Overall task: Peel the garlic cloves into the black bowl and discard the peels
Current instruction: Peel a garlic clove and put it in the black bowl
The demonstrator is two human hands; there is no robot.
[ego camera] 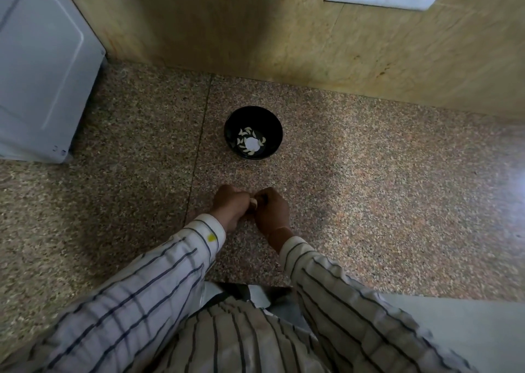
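One garlic clove (253,202) between both hands' fingers (243,196)

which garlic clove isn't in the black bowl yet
The pale garlic clove pinched between the left hand and right hand; the other cloves lie inside the round black bowl.

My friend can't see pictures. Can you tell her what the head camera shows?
Two hands, the left hand and the right hand, pinch one garlic clove between them above a speckled stone counter. Further back stands a black bowl with pale peeled cloves inside.
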